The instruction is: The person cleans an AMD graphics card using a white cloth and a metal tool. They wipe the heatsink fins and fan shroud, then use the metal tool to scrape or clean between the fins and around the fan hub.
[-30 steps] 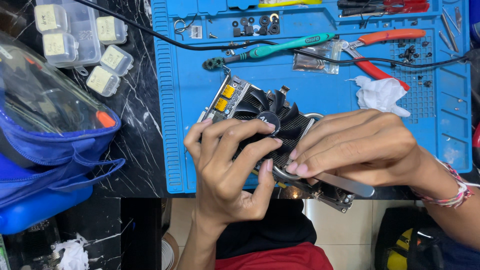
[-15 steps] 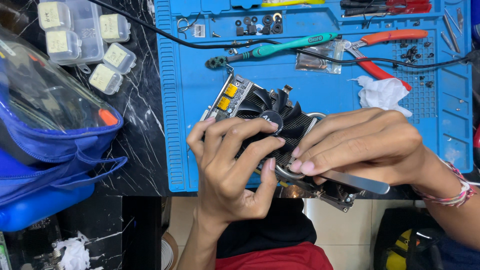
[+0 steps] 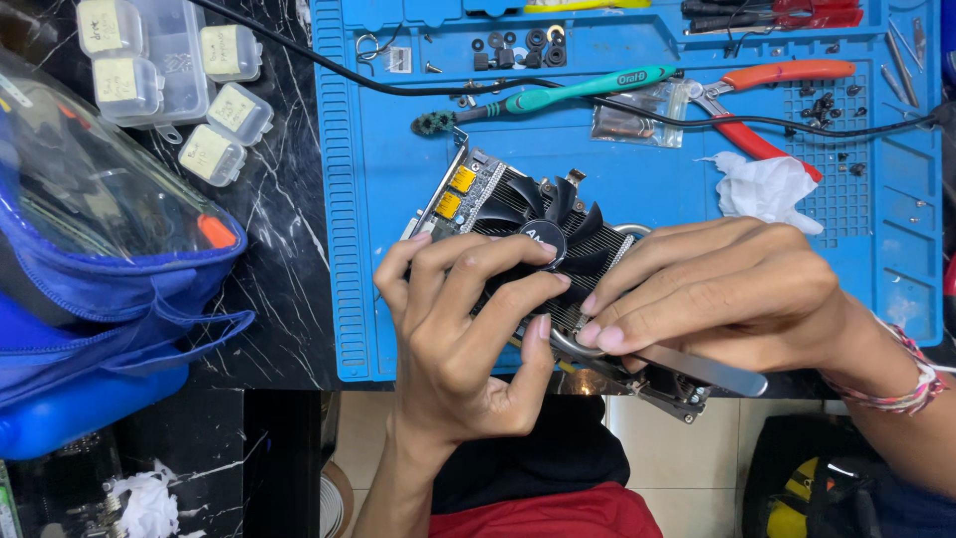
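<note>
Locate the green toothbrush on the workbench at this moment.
In the head view, the green toothbrush lies across the upper middle of the blue mat, above the graphics card, beside the red-handled pliers.

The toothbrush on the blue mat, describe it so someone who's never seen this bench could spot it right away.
Find the blue work mat on the black marble bench. Near its top edge, above the fan card, the toothbrush lies almost level beside red-handled pliers. It alone has a teal handle and dirty bristles.
</note>
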